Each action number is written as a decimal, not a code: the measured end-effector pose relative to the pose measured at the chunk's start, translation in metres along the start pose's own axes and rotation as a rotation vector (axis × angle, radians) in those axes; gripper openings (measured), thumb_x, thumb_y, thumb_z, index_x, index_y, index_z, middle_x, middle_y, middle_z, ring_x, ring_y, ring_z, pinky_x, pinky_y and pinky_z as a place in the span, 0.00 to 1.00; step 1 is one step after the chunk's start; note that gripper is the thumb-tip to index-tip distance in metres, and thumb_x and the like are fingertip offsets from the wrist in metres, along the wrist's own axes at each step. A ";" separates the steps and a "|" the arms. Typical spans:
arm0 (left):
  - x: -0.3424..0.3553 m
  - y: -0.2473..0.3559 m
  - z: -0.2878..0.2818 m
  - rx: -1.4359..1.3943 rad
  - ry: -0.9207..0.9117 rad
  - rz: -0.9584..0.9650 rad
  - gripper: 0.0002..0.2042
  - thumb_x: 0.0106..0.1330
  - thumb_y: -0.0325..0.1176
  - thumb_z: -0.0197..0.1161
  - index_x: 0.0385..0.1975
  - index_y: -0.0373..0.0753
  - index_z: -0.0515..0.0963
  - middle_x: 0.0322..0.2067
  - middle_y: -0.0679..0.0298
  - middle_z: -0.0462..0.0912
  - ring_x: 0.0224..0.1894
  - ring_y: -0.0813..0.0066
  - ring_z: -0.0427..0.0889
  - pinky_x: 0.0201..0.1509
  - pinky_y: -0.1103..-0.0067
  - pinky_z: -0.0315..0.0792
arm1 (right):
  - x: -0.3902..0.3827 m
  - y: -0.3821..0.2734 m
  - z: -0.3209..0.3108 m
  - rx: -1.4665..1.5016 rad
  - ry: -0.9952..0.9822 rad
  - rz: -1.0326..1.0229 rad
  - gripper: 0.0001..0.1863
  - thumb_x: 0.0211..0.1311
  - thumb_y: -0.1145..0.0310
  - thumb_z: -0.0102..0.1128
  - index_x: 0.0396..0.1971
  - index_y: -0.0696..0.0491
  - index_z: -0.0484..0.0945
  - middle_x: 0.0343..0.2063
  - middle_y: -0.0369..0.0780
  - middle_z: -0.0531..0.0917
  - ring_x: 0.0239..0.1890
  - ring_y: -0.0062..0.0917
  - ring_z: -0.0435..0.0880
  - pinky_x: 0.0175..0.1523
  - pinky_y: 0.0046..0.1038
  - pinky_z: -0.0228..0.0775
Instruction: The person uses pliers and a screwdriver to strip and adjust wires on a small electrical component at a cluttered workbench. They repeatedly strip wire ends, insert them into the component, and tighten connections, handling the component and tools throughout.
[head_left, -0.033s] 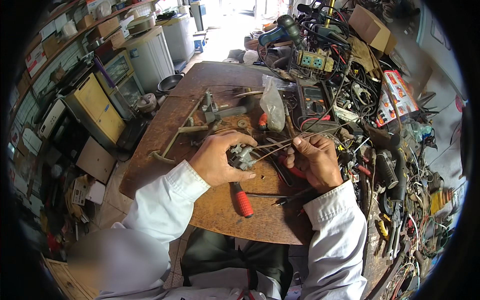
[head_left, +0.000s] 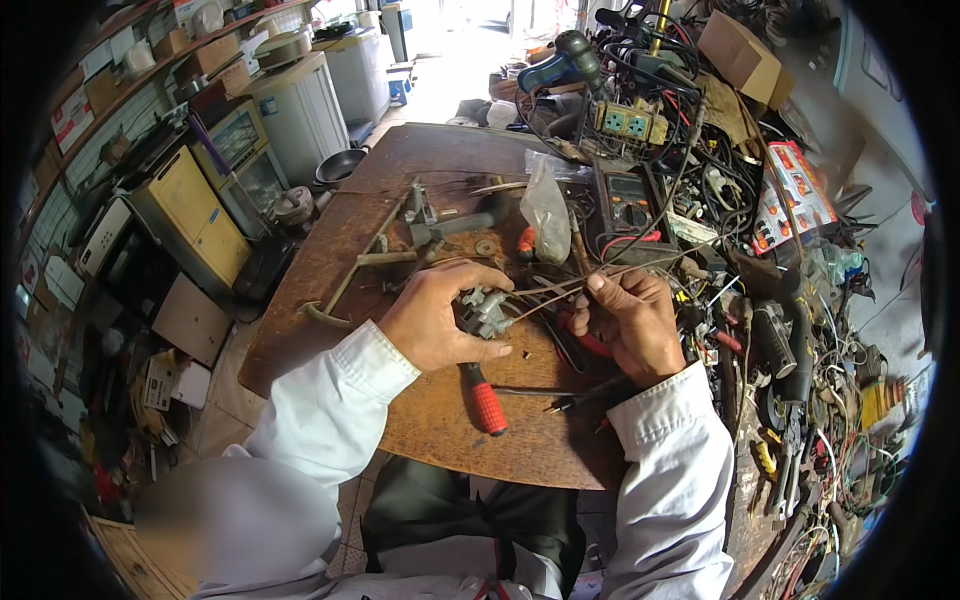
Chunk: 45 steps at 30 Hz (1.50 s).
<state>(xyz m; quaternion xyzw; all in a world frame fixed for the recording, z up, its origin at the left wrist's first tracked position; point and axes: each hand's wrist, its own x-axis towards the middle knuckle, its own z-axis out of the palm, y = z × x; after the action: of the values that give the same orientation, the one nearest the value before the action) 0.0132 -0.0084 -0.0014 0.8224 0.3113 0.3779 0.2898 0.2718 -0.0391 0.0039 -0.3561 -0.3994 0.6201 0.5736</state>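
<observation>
My left hand (head_left: 428, 318) is closed round a small grey cast-metal part (head_left: 484, 312) with several stubs, held just above the wooden table. Thin brownish wires (head_left: 548, 303) run from beside that part to my right hand (head_left: 640, 320), whose thumb and fingertips pinch them. Whether the wires are fixed to the part I cannot tell. Below my left hand lies a screwdriver with a red ribbed handle (head_left: 487, 407). A dark tool with a red grip (head_left: 590, 338) lies partly hidden behind my right fingers.
On the wooden table (head_left: 430, 425), beyond my hands, are metal pipe fittings (head_left: 440, 225), a plastic bag (head_left: 546, 220) and a multimeter (head_left: 628, 200). Tangled cables and tools (head_left: 790, 350) crowd the right side. A frying pan (head_left: 340, 165) and cabinets stand off to the left.
</observation>
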 end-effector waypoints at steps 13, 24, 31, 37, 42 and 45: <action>-0.001 0.003 -0.002 -0.397 -0.070 -0.248 0.26 0.55 0.39 0.74 0.49 0.29 0.77 0.35 0.63 0.81 0.36 0.77 0.82 0.44 0.78 0.76 | 0.000 0.005 0.007 0.093 0.012 -0.038 0.09 0.67 0.71 0.60 0.32 0.63 0.78 0.25 0.43 0.82 0.23 0.27 0.81 0.30 0.28 0.76; -0.003 -0.007 0.001 -0.304 0.065 -0.166 0.27 0.56 0.44 0.73 0.48 0.28 0.77 0.37 0.60 0.81 0.39 0.74 0.81 0.46 0.75 0.77 | 0.001 0.009 0.006 0.100 -0.015 -0.068 0.10 0.67 0.72 0.60 0.31 0.64 0.77 0.25 0.45 0.82 0.23 0.29 0.82 0.31 0.28 0.76; -0.003 -0.002 0.000 -0.133 0.092 -0.073 0.25 0.49 0.34 0.76 0.46 0.31 0.78 0.38 0.59 0.82 0.42 0.73 0.81 0.49 0.75 0.75 | 0.000 0.009 0.007 0.138 0.010 0.018 0.11 0.66 0.70 0.62 0.30 0.64 0.78 0.24 0.44 0.82 0.22 0.28 0.81 0.29 0.27 0.76; -0.002 0.002 0.002 0.022 0.094 0.017 0.26 0.44 0.30 0.77 0.46 0.33 0.78 0.40 0.57 0.82 0.43 0.68 0.82 0.51 0.74 0.75 | 0.000 0.010 0.011 -0.032 0.051 0.063 0.12 0.64 0.67 0.66 0.29 0.62 0.80 0.21 0.42 0.82 0.16 0.24 0.79 0.21 0.24 0.72; -0.002 0.005 0.013 0.177 0.193 0.156 0.29 0.41 0.29 0.79 0.47 0.36 0.77 0.41 0.57 0.82 0.44 0.63 0.82 0.50 0.71 0.76 | -0.006 0.014 0.024 -0.027 -0.005 0.080 0.12 0.62 0.66 0.69 0.30 0.62 0.81 0.21 0.41 0.82 0.17 0.23 0.79 0.20 0.24 0.71; -0.002 0.008 0.018 0.312 0.265 0.270 0.30 0.39 0.30 0.81 0.47 0.37 0.77 0.40 0.57 0.82 0.43 0.58 0.82 0.47 0.68 0.78 | -0.007 0.019 0.030 -0.043 -0.062 0.068 0.12 0.63 0.68 0.67 0.33 0.63 0.82 0.22 0.41 0.83 0.17 0.23 0.79 0.20 0.23 0.70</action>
<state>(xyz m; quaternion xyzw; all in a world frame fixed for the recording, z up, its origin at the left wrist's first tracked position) 0.0292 -0.0192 -0.0062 0.8345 0.2886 0.4651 0.0631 0.2372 -0.0490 -0.0002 -0.3626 -0.4179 0.6411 0.5319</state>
